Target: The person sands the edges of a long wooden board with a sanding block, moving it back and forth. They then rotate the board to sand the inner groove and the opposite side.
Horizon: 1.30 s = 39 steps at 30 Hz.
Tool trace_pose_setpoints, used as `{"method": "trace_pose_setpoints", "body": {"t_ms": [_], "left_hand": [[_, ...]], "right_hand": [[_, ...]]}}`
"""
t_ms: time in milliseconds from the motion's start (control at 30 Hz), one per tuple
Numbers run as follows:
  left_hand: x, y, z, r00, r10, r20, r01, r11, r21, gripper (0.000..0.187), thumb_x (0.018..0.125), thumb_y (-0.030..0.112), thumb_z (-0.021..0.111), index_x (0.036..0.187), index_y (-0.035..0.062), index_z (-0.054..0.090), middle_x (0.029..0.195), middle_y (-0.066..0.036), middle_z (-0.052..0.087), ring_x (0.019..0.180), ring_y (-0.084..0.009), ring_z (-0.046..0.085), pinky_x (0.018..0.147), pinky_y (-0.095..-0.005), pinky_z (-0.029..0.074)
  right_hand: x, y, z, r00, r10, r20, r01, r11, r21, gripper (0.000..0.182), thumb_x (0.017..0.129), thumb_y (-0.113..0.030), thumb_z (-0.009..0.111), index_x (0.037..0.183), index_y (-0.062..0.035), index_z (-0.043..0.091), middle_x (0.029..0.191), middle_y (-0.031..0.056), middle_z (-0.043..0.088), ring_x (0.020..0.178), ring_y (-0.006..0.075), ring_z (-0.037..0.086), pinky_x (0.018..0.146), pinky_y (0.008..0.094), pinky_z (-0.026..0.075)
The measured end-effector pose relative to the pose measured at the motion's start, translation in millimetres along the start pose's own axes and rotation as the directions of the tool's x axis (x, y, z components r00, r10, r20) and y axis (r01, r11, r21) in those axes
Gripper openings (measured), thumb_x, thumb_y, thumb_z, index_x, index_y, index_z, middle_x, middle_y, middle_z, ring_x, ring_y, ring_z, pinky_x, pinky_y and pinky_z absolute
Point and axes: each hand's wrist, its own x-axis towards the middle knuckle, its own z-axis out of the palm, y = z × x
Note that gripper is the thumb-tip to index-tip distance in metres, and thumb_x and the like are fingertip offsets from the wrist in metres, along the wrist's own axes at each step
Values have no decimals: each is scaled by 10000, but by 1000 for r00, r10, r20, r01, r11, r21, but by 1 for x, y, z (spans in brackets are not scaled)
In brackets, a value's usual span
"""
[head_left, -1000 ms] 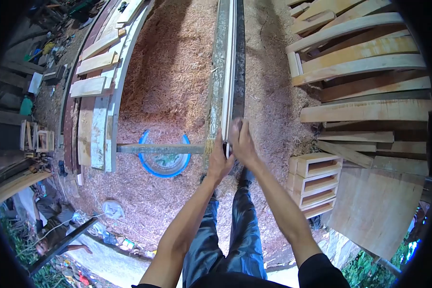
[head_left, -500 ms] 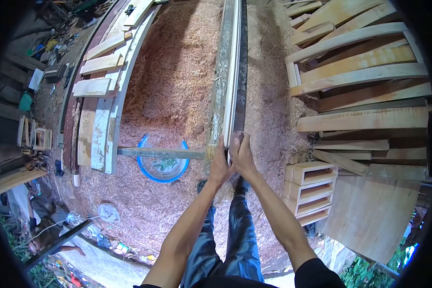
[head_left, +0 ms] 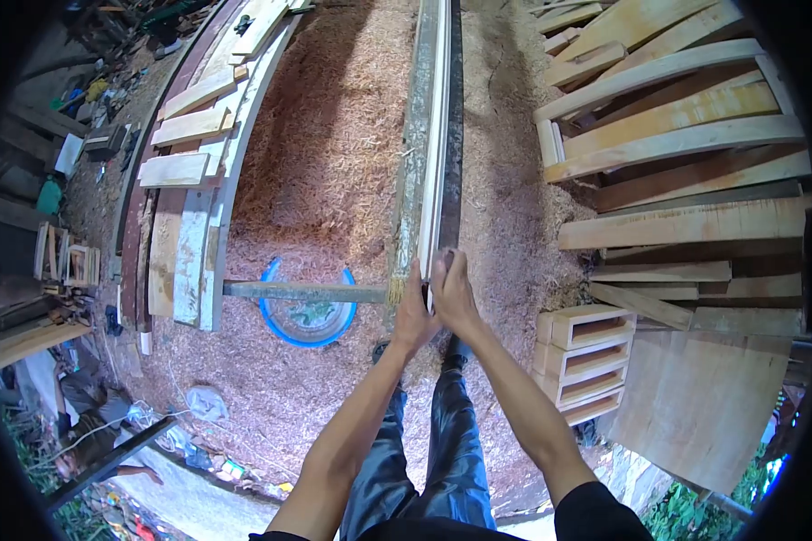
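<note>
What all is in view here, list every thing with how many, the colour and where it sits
long board: one, pale edge, running up the middle, near end held in both hands
rail: one, grey, beside the board's left
basin: one, blue, on the sawdust under a grey crossbar
sawdust: reddish, covering the ground
planks: many, tan, stacked right
open boxes: about three, pale wood, lower right
bench with offcuts: one, left
left hand: on the board's end
right hand: on the board's end
</note>
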Motion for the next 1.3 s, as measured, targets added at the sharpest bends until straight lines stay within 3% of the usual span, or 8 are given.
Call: {"method": "trace_pose_setpoints", "body": {"t_ms": [167,300,433,567,867,1133,1167,1300], "left_hand": [[2,5,-3,993,-100,65,102,994,-31,983,727,142,718,1494,-35,129,1297,-320,482,1084,-427,571,931,-444,468],[-1,-4,1,985,-156,74,154,988,33,1040,711,158,764,1519,35,120,1023,-185,617,863,-290,634,758,-377,508],[0,-5,1,991,-96,94,109,984,-139,976,744,148,718,1497,-27,123,1350,-319,449,1134,-434,550,947,-459,459],[0,-6,1,999,-30,38,34,994,-109,956,744,125,703,1498,-19,133,1350,-322,448,1163,-457,526,960,-452,454],[0,10,-4,979,-183,92,187,981,-46,926,708,63,651,1489,-32,162,1336,-310,460,1097,-428,564,926,-435,475],[2,-5,1,987,150,-49,-151,989,-11,1012,722,162,754,1493,-32,128,1342,-316,455,1116,-454,550,930,-463,471],[-1,1,-1,997,-68,47,71,995,-70,984,715,106,700,1496,-24,114,1342,-321,450,1126,-456,544,929,-467,467],[-3,-2,-1,994,-103,43,101,994,39,996,694,96,667,1517,21,111,1034,-202,610,854,-338,635,760,-404,519]], "right_hand": [[60,5,5,1000,23,-18,-24,998,-56,344,1018,-269,350,1216,11,325,1071,337,492,949,519,541,846,543,447],[79,-8,-10,986,146,86,-143,989,-36,344,1020,-266,334,1222,12,313,1111,355,489,971,523,539,843,544,451],[2,3,-3,999,43,22,-44,999,6,387,1025,-304,340,1256,6,324,1163,362,484,1031,526,529,849,540,445],[-2,1,-1,997,65,37,-66,997,45,393,1025,-308,347,1258,7,325,1130,353,489,1019,516,533,843,536,441],[59,3,-6,993,112,35,-115,990,86,341,1026,-312,339,1177,-6,349,1022,312,537,957,473,554,866,487,434],[8,-2,-4,999,44,2,-44,993,114,375,1025,-308,362,1210,18,345,1057,310,536,978,480,564,841,503,447],[25,3,-2,999,29,-31,-25,994,103,365,1026,-304,355,1207,14,347,1047,308,539,965,478,565,836,502,447],[95,10,-4,990,117,74,-121,991,61,357,1030,-298,319,1213,7,327,1029,320,540,931,491,569,806,522,458]]}}
